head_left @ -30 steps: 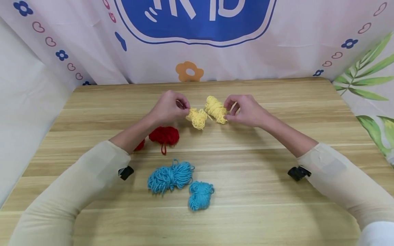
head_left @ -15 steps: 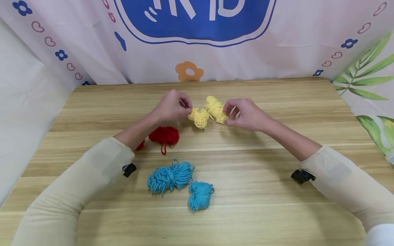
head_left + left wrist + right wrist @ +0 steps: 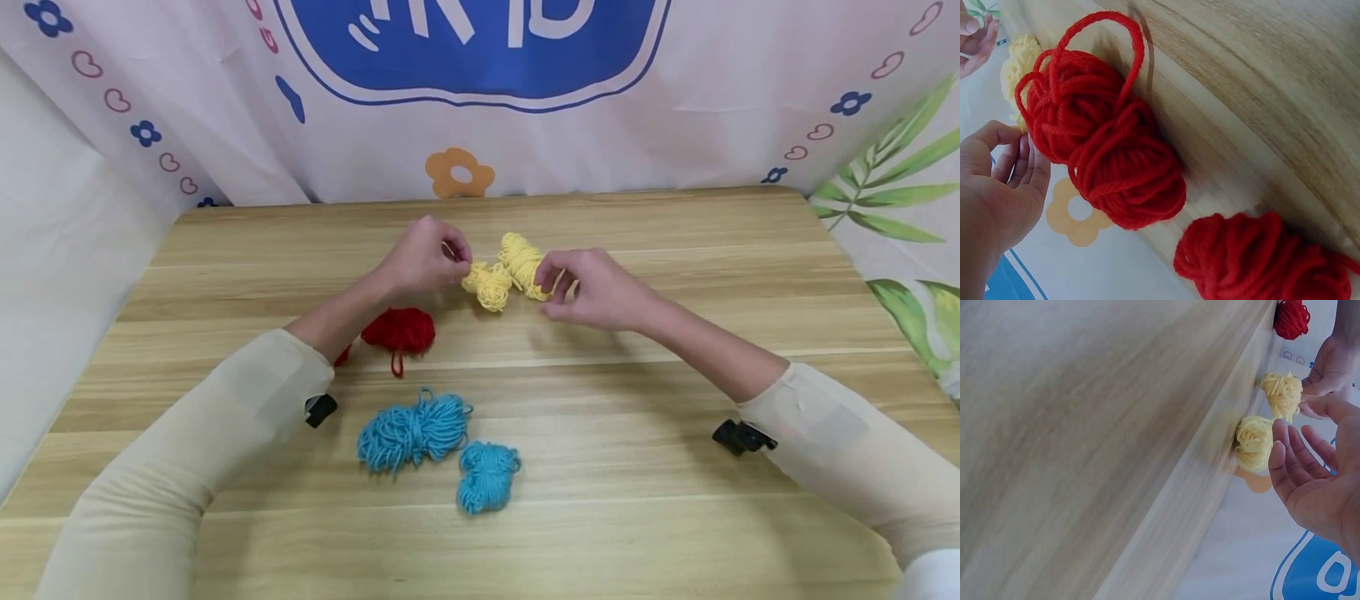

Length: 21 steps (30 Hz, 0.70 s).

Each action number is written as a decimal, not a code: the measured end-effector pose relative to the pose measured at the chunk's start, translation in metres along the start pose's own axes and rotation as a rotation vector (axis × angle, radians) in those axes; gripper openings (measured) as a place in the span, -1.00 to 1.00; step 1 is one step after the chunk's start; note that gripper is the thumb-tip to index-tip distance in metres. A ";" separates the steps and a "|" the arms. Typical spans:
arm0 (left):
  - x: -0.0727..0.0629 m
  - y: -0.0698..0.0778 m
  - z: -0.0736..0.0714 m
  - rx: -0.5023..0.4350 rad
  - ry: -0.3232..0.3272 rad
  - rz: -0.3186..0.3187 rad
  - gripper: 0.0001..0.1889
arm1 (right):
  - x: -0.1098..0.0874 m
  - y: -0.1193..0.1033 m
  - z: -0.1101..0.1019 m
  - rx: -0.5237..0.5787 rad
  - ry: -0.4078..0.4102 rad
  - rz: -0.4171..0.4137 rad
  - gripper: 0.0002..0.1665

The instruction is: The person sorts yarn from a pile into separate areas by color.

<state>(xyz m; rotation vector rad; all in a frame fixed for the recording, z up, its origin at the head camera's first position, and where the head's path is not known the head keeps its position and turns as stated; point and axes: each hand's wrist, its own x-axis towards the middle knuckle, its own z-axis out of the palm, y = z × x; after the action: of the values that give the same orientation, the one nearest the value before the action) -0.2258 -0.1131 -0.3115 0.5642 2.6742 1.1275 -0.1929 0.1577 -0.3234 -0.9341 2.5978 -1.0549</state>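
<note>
My left hand [image 3: 423, 258] pinches the near-left end of a small yellow yarn bundle [image 3: 491, 290] between thumb and fingertips. Right beside it, at the far middle of the table, lies a longer yellow yarn bundle [image 3: 519, 260], tied and slightly slanted. My right hand [image 3: 596, 290] hovers at the near end of that longer bundle, fingers loosely bent and holding nothing. The right wrist view shows both yellow bundles just past the right hand's spread fingertips [image 3: 1277, 450]. In the left wrist view, the left fingers partly hide behind a red yarn bundle [image 3: 1104, 137].
Two red yarn bundles lie left of centre; one [image 3: 399, 330] shows whole, the other [image 3: 343, 356] sits mostly behind the left forearm. Nearer are a large blue bundle [image 3: 414, 432] and a smaller blue one [image 3: 487, 477]. A printed curtain [image 3: 600, 150] hangs behind the wooden table [image 3: 637, 500].
My left hand has shifted slightly right, bringing the small yellow bundle up against the longer one. My right hand has drawn back slightly toward me from the longer bundle.
</note>
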 end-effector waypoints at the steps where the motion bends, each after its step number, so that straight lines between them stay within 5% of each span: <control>1: 0.001 0.000 0.000 0.001 -0.001 0.001 -0.92 | 0.000 -0.001 0.000 0.002 -0.003 0.000 -0.74; 21: 0.005 0.002 0.004 0.029 -0.026 0.007 -0.93 | -0.002 -0.005 0.008 0.013 -0.030 -0.024 -0.72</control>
<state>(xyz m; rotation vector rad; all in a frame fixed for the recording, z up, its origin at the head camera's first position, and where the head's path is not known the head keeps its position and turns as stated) -0.2280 -0.1071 -0.3131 0.5890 2.6733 1.0771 -0.1857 0.1517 -0.3264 -0.9734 2.5592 -1.0540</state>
